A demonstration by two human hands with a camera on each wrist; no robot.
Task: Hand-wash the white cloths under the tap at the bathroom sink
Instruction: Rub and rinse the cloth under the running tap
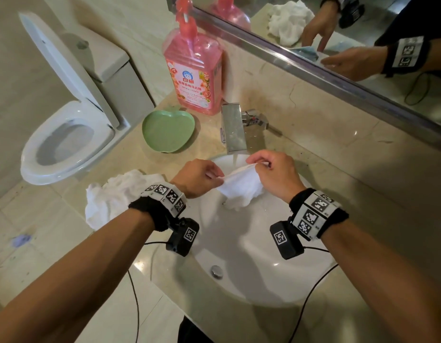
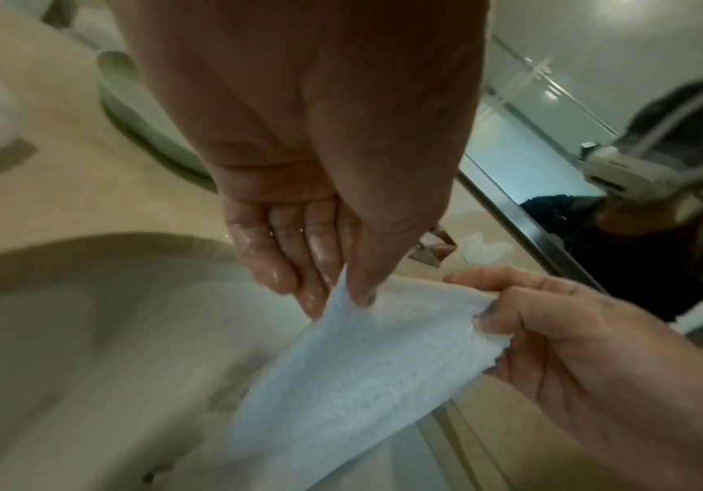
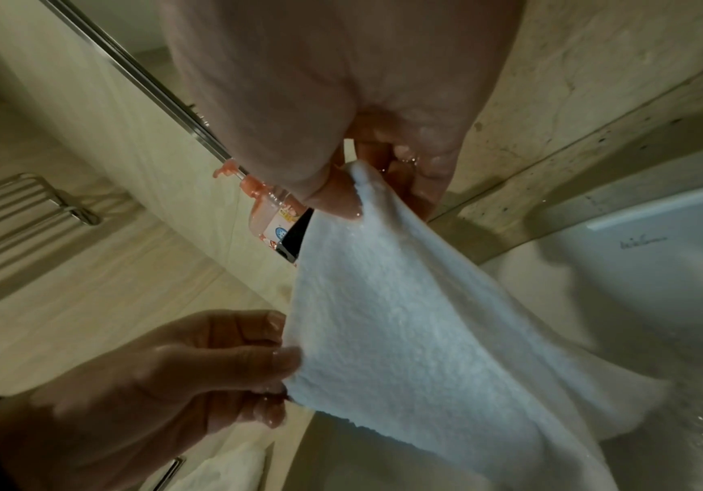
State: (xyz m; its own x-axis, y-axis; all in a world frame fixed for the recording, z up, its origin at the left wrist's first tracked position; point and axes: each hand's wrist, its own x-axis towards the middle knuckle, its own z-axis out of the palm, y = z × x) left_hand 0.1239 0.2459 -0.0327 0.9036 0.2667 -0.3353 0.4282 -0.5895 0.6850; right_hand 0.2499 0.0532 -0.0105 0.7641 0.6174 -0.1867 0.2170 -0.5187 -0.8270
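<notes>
A wet white cloth [image 1: 241,188] hangs over the white sink [image 1: 239,276], stretched between both hands just in front of the running tap [image 1: 233,128]. My left hand [image 1: 202,175] pinches one edge of the cloth [image 2: 362,365] between thumb and fingers [image 2: 282,265]. My right hand [image 1: 274,169] pinches the opposite edge [image 3: 404,332] with thumb and fingers. Each wrist view shows the other hand too: the right hand [image 2: 572,339] and the left hand [image 3: 198,375] gripping the cloth. A crumpled pile of white cloths [image 1: 113,194] lies on the counter left of the sink.
A pink detergent pump bottle [image 1: 193,75] and a green apple-shaped dish [image 1: 167,131] stand on the beige counter [image 1: 350,174] behind the sink. A toilet [image 1: 66,134] with its lid up is at the left. A mirror [image 1: 363,33] runs along the back wall.
</notes>
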